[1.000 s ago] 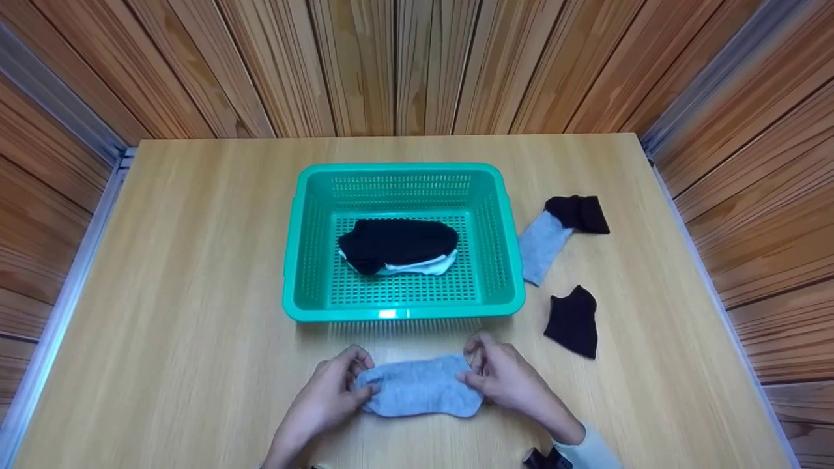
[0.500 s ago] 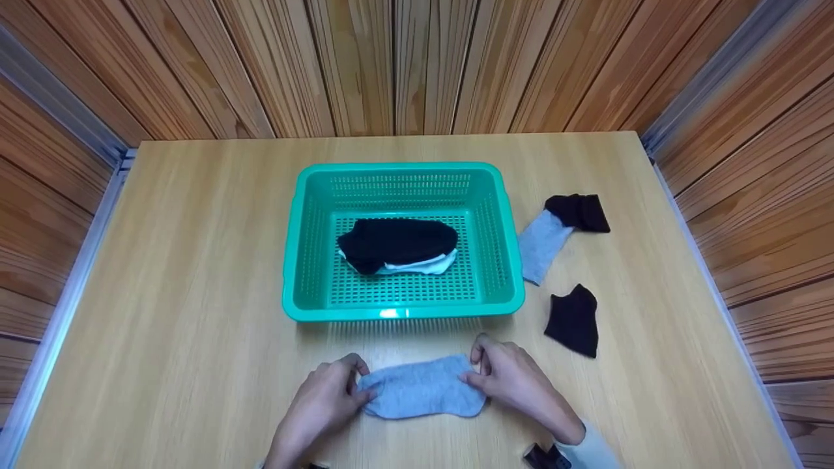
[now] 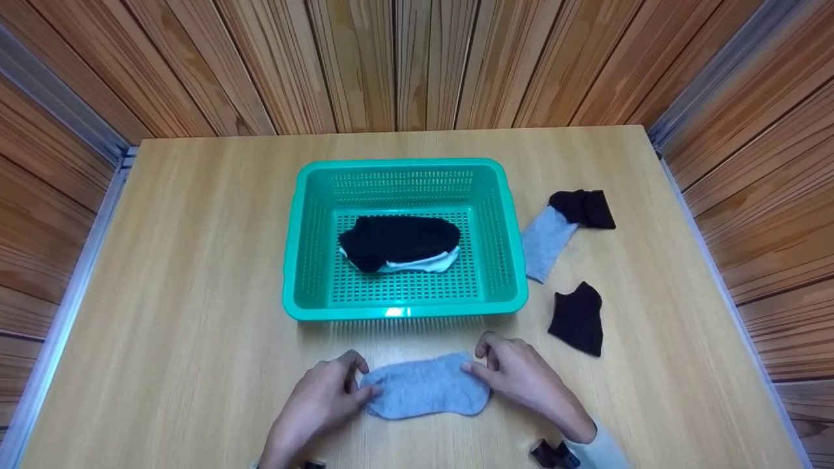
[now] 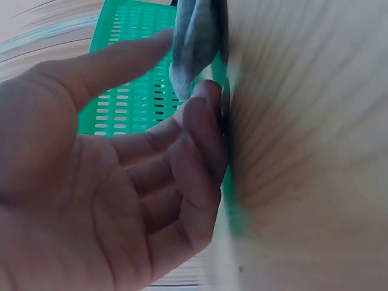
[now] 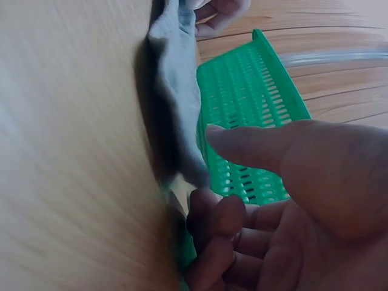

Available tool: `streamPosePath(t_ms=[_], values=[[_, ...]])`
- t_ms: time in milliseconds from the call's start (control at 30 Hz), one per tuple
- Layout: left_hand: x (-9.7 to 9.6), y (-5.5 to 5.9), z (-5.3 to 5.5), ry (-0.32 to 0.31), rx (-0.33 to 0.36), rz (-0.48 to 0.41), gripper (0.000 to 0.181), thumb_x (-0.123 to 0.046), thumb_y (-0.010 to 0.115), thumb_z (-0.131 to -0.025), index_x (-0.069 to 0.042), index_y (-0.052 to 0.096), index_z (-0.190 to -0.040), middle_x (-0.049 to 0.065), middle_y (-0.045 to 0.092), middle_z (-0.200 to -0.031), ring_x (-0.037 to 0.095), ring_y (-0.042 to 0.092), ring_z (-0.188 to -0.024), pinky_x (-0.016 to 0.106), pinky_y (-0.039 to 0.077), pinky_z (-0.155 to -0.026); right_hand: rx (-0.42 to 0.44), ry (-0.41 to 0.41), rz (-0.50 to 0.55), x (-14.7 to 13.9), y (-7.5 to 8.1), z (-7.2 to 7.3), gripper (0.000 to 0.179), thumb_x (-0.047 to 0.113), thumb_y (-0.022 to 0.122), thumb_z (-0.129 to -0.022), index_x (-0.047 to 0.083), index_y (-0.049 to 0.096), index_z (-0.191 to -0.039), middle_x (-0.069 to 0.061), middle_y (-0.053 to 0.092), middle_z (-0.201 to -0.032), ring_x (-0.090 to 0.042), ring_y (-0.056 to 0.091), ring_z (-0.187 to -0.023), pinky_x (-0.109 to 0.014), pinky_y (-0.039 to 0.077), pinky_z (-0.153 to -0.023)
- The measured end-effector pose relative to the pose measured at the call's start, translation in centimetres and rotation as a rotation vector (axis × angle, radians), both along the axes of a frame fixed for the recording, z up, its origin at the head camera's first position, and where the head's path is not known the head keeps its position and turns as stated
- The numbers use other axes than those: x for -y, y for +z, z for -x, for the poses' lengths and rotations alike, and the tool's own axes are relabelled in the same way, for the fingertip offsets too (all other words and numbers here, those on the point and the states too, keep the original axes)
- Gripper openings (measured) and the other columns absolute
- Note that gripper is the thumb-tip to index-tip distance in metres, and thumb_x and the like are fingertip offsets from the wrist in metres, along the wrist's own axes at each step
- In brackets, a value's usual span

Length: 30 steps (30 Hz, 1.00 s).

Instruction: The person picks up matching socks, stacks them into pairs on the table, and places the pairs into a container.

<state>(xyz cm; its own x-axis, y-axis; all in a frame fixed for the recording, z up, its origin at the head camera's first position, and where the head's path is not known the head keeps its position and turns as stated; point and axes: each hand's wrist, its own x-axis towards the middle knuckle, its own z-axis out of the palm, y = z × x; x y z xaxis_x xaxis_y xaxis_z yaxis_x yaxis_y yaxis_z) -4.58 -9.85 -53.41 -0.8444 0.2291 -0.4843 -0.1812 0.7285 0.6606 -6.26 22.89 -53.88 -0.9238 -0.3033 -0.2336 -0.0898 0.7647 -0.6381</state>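
Note:
A light grey-blue sock point(image 3: 427, 387) lies spread sideways on the table before the basket, one end at each hand. My left hand point(image 3: 326, 394) grips its left end, thumb over the cloth and fingers bent behind the edge. At the right end, my right hand point(image 3: 521, 368) holds the upper corner with its thumb on the fabric and its fingers curled just beyond it. In the left wrist view the sock point(image 4: 197, 42) hangs between thumb and index fingertip. The right wrist view shows the sock edge point(image 5: 182, 103) close beside the thumb.
A green plastic basket point(image 3: 404, 311) stands behind the sock, with a black sock point(image 3: 401, 239) over a pale one point(image 3: 433, 262) inside. To its right lie another grey sock point(image 3: 547, 241), a folded black sock point(image 3: 583, 208) overlapping it, and a separate black sock point(image 3: 578, 320).
The whole head view has shifted slightly. Both hands have made only small adjustments at the sock's ends, and the sock looks a little flatter at its left end.

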Motion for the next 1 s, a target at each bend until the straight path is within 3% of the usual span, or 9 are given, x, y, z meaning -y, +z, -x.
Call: streamPosePath(t_ms=[100, 300, 500, 733, 1000], values=[[0.4, 0.7, 0.1, 0.017, -0.017, 0.024, 0.035, -0.042, 0.081, -0.091, -0.016, 0.069, -0.111, -0.002, 0.059, -0.075, 0.014, 0.052, -0.069, 0.026, 0.037, -0.061, -0.014, 0.012, 0.04, -0.6, 0.4, 0.2, 0.021, 0.033, 0.075, -0.098, 0.013, 0.068, -0.099, 0.01, 0.058, -0.071, 0.0, 0.049, -0.061, -0.02, 0.041, -0.056], [1.4, 2.7, 0.4, 0.049, -0.082, 0.029, 0.024, -0.033, 0.078, -0.095, -0.017, 0.07, -0.112, -0.003, 0.063, -0.076, 0.013, 0.054, -0.066, 0.024, 0.04, -0.057, -0.117, 0.02, 0.078, -2.6, 1.6, 0.7, 0.015, 0.024, 0.074, -0.098, 0.01, 0.071, -0.1, 0.009, 0.065, -0.074, 0.003, 0.055, -0.065, -0.02, 0.049, -0.062], [2.2, 4.4, 0.9, 0.097, -0.135, 0.045, 0.02, -0.03, 0.077, -0.097, -0.02, 0.07, -0.113, -0.005, 0.064, -0.078, 0.012, 0.055, -0.067, 0.023, 0.043, -0.059, -0.19, -0.022, 0.069, -4.4, 2.6, 1.2, 0.015, 0.026, 0.074, -0.099, 0.011, 0.072, -0.1, 0.009, 0.067, -0.076, 0.003, 0.056, -0.065, -0.02, 0.05, -0.061], [2.8, 5.6, 0.8, 0.083, -0.304, -0.004, 0.02, -0.026, 0.076, -0.097, -0.018, 0.068, -0.114, -0.008, 0.064, -0.082, 0.008, 0.056, -0.071, 0.02, 0.048, -0.063, -0.235, -0.069, 0.031, -5.7, 3.9, 2.2, 0.009, 0.02, 0.075, -0.098, 0.011, 0.072, -0.097, 0.008, 0.066, -0.076, 0.001, 0.055, -0.065, -0.02, 0.048, -0.061], [3.2, 6.6, 1.5, 0.041, -0.462, -0.042, 0.014, -0.021, 0.077, -0.097, -0.017, 0.072, -0.109, -0.007, 0.066, -0.084, 0.004, 0.056, -0.072, 0.019, 0.05, -0.064, -0.226, -0.104, 0.105, -7.9, 3.9, 5.3, 0.005, 0.012, 0.071, -0.1, 0.007, 0.072, -0.101, -0.003, 0.074, -0.087, -0.005, 0.063, -0.077, -0.021, 0.053, -0.07]])
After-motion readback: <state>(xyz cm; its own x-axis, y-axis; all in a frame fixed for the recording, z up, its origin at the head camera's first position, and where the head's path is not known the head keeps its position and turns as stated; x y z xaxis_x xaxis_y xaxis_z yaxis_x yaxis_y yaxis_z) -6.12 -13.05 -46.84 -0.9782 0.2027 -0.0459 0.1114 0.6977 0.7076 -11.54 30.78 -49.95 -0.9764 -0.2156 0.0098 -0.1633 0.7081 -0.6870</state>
